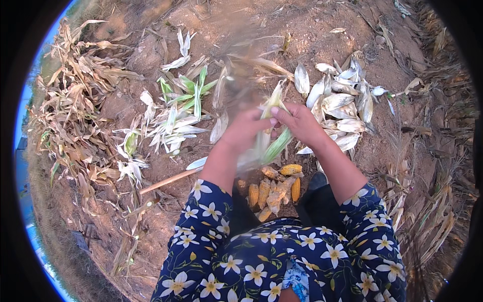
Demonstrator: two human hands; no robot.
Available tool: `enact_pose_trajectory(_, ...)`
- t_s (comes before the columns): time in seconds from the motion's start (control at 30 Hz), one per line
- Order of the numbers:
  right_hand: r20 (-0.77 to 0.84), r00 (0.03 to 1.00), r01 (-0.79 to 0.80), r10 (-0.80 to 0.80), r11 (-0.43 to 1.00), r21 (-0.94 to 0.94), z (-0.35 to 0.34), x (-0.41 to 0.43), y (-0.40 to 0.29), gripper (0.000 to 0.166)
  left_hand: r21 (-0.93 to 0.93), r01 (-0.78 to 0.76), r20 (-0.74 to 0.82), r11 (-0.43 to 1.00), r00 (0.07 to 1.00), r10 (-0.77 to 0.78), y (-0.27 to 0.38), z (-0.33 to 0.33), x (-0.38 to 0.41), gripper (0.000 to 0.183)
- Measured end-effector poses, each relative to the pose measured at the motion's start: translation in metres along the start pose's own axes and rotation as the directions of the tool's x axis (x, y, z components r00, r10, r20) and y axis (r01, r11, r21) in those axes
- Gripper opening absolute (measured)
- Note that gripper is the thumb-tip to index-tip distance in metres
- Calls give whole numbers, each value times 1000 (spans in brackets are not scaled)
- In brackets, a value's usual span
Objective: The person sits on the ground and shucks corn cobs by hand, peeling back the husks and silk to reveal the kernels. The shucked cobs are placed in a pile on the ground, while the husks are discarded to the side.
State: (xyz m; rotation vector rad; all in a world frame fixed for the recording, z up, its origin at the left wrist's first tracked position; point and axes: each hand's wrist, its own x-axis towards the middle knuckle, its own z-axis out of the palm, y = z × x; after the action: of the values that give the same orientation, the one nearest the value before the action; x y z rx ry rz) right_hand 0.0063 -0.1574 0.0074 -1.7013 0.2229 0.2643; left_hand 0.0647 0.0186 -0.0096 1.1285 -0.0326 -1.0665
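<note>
Before my chest, an ear of corn [277, 94] is in both my hands, its dry tip pointing away from me. My right hand [302, 122] grips it from the right, thumb pressed on the husk. From the left, my left hand [245, 126], blurred, has its fingers on the pale husk. A strip of green husk [278, 145] hangs down toward me below the hands. The kernels of this ear cannot be made out. On the ground between my feet lie several bare yellow corn ears [290, 169], some of them shrivelled or damaged.
Ears still in husk [339, 105] form a pile on the right. Stripped husks [177, 124] are scattered at left, beside a heap of dry corn stalks and leaves [83, 105]. A wooden handle [168, 181] lies on the soil near my left forearm. More dry stalks [430, 222] lie at lower right.
</note>
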Motion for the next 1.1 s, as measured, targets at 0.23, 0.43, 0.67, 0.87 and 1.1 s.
enact_pose_trajectory(0.23,-342,939,128,-43,965,231,-14,-15,-22,27,330,-139,-62,934,984,168,-7,20,-10,70)
enact_pose_trajectory(0.43,-176,981,-34,82,965,259,-27,-25,-23,31,428,-117,-83,896,982,168,-9,28,-15,75)
enact_pose_trajectory(0.67,-152,967,-133,203,917,377,-21,-16,10,26,694,-292,26,658,923,383,-19,46,-13,56)
enact_pose_trajectory(0.87,-270,950,-7,159,871,491,-18,-17,7,19,921,-138,-64,365,869,491,4,51,-20,59)
enact_pose_trajectory(1.1,-319,940,52,120,875,482,-10,-26,-16,24,913,-335,351,-234,352,868,17,36,-10,32)
